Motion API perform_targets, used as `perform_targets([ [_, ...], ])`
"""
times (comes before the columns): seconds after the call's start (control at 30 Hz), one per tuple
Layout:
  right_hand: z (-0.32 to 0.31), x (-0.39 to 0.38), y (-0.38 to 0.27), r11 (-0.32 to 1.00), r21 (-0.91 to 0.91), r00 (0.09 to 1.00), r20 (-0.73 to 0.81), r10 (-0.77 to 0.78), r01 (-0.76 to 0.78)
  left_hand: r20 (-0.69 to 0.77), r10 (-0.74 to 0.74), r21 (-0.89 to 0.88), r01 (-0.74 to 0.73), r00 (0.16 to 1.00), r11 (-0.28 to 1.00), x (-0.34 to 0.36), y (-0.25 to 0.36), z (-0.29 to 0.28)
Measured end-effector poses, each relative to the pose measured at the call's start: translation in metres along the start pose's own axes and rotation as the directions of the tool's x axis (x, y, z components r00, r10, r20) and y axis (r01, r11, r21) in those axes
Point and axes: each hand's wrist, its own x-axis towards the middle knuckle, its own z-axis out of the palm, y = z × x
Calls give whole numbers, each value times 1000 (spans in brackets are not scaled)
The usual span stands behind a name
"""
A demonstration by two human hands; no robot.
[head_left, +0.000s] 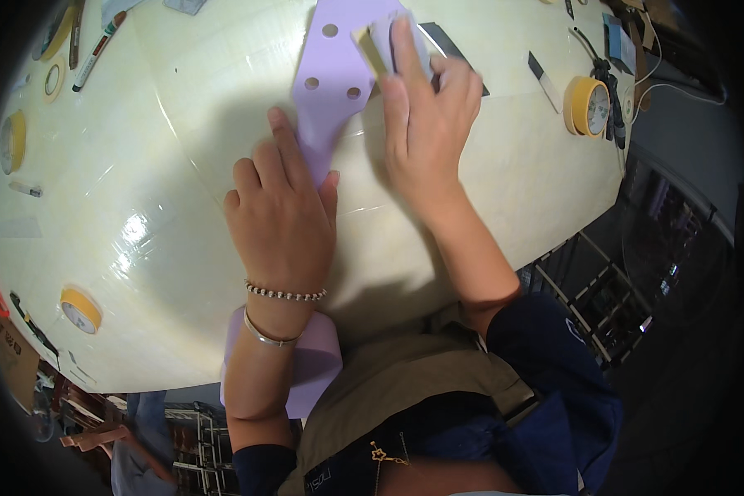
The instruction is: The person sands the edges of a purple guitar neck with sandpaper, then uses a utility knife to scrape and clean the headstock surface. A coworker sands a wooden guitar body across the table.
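Lower purple piece [316, 355]: showing beneath the left forearm, at seven o'clock.
Left hand [279, 198]: lying open, fingers extended, over the narrow end of the purple sheet [332, 58].
Right hand [430, 116]: gripping a blurred pale block [380, 41], at one o'clock.
Purple sheet: lying on the tabletop [157, 281], at twelve o'clock.
Marker [99, 51]: lying at ten o'clock.

a workshop, by the look of it: a broad pale worktable [83, 215] carries rolls of yellow masking tape [80, 309], a marker pen [100, 50] and a cut lilac sheet [331, 58] with round holes. a brown apron [405, 372] is worn over dark blue sleeves [546, 364], and metal racks [583, 258] stand beyond the table's edge.
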Motion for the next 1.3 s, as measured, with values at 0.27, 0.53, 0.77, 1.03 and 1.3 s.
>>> perform_targets([
  [0.27, 0, 4, 1, 1000, 6, 1000, 2, 19, -19, -31, 12, 8, -12, 999, 1000, -2, 0, 3],
  [0.53, 0, 21, 15, 997, -46, 998, 7, 64, -64, 1, 23, -36, -23, 1000, 999, 0, -2, 0],
  [0.77, -40, 36, 9, 644, 719, 947, 63, 314, -262, 33, 22, -24, -21, 999, 999, 1, -2, 0],
  [1.03, -4, 18, 29, 967, 81, 948, -235, -217, 242, 33, 15, -8, -15, 999, 1000, 1, -1, 1],
  [1.3, 0, 15, 30, 946, -197, 946, -147, -289, 258, 28, 15, -8, -15, 999, 1000, 1, -2, 2],
])
